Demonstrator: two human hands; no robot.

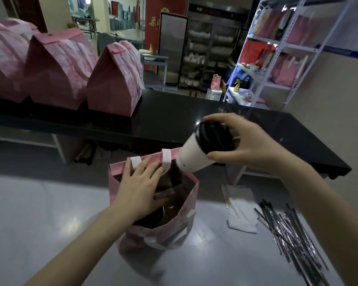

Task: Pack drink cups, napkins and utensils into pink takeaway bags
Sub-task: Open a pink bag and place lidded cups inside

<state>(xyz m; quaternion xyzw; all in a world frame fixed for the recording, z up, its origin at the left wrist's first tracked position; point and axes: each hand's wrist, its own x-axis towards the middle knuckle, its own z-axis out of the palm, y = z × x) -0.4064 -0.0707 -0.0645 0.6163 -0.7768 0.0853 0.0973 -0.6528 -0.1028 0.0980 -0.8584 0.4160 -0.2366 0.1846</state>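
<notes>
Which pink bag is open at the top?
The front bag on the grey table, under the left hand, with the cup in the right hand above it. The bags on the black counter are folded shut.

A red banner (152,38) in the upper middle of the frame carries large yellow Chinese characters. Only the first shows, and it looks like 桑 or 茶 (a dark-framed panel (173,48) cuts off the rest). A round gold emblem (164,10) sits above them. Further down in the background, a white box (214,96) bears a yellow warning-triangle label, its small print too blurred to read. A blue strip (343,51) on the wall at upper right holds illegible white lettering.
</notes>
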